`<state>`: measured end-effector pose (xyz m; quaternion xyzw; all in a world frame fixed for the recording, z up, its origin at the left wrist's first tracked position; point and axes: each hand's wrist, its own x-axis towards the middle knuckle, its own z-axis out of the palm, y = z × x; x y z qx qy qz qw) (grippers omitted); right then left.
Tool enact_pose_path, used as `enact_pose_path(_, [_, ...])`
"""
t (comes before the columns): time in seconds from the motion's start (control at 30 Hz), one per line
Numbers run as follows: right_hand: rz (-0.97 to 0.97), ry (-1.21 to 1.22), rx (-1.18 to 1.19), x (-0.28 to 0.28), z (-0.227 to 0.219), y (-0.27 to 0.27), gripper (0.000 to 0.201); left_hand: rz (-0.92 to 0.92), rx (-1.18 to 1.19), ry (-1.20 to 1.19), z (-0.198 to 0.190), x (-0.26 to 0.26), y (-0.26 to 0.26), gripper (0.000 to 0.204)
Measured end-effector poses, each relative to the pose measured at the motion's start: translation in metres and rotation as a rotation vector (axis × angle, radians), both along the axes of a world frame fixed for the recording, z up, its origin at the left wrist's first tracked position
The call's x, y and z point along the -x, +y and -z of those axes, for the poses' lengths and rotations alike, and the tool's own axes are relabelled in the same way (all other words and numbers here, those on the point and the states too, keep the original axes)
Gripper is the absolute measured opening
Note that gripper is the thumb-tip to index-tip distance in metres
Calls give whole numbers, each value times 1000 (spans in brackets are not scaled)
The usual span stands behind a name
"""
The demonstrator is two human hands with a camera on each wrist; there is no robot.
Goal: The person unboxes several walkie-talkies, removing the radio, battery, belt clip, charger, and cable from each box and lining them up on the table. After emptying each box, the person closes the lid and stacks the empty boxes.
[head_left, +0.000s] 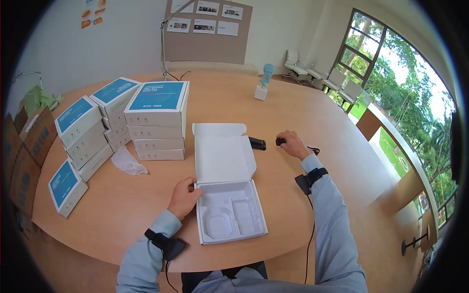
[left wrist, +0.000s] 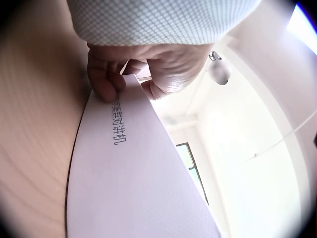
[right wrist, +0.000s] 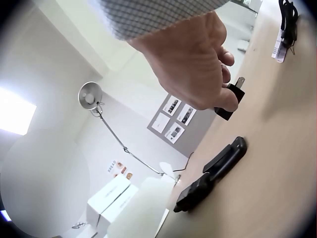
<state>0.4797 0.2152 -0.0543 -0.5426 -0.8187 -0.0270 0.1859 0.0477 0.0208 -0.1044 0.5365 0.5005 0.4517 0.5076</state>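
Note:
An open white cardboard box (head_left: 261,229) lies on the table with its lid (head_left: 222,154) folded back, a moulded white tray (head_left: 239,229) inside. At the box's left corner my left hand (head_left: 183,198) pinches the side wall; in the left wrist view the fingers (left wrist: 105,84) lie against the printed outer face, thumb over the rim. Beyond the lid's right side, my right hand (head_left: 293,145) holds a small black plug adapter (right wrist: 230,101), its metal prong showing in the right wrist view. Nearby lies a black walkie-talkie (right wrist: 225,158), partly hidden by the lid in the head view.
Stacked white boxes with blue tops (head_left: 156,105) stand at the left, beside a crumpled white bag (head_left: 128,161). A coiled black cable (right wrist: 288,22) lies right of my right hand. Farther back are a small bust (head_left: 267,77) and a lamp (right wrist: 90,96).

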Motion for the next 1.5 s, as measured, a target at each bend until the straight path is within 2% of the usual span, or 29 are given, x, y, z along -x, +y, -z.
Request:
enact_pose_path(0.1, [61,-60,52,-5,12,12,32,21,51,-35,4,2,3,39])
enact_pose_path(0.2, [37,-53,53,-17,31,30,32,9,84,-56,3,3,5,40])
enact_pose_path(0.33, [39,-30,88,-24,39,39,37,61,177,-146,-11,4,1,34])
enact_pose_path(0.47, [16,5,-48,-17,33,14,39,70,174,-228,-2,7,5,29])
enact_pose_path(0.53, [-13,174,-88,-11,26,-1,39,80,158,-284,-3,4,4,25])
enact_pose_path(0.6, [-14,253,-43,2,21,-24,34,57,159,-296,-2,1,3,23])
enact_pose_path(0.67, [-40,409,15,9,31,-45,33,136,148,-326,-2,0,1,20])
enact_pose_path(0.7, [-67,414,27,15,34,-56,33,105,150,-324,-6,-1,-2,20])
enact_pose_path(0.77, [-122,477,-3,24,36,-75,28,183,157,-348,-18,-5,-9,9])
enact_pose_path(0.87, [-154,606,72,40,35,-93,22,205,117,-314,-26,-6,-16,9])
enact_pose_path(0.93, [-199,598,60,42,49,-91,19,147,82,-282,-32,-8,-24,9])
enact_pose_path(1.0, [-226,645,111,52,40,-102,18,121,35,-257,-37,-4,-32,9])
enact_pose_path(1.07, [-244,639,96,58,36,-105,17,70,47,-245,-58,8,-56,9])
enact_pose_path(1.13, [-207,573,83,69,26,-115,17,-42,-13,-225,-71,30,-81,11])
enact_pose_path(1.27, [-279,549,138,104,2,-131,18,-398,-62,-203,-88,92,-146,22])
enact_pose_path(1.33, [-415,459,239,126,-10,-133,19,-631,-215,-306,-79,115,-171,23])
enact_pose_path(1.37, [-412,466,241,140,-13,-132,19,-740,-254,-304,-75,125,-181,20])
enact_pose_path(1.4, [-504,448,271,157,-13,-130,20,-849,-292,-302,-69,137,-192,17])
enact_pose_path(1.5, [-706,383,318,214,-7,-115,22,-903,-227,-214,-36,190,-231,9])
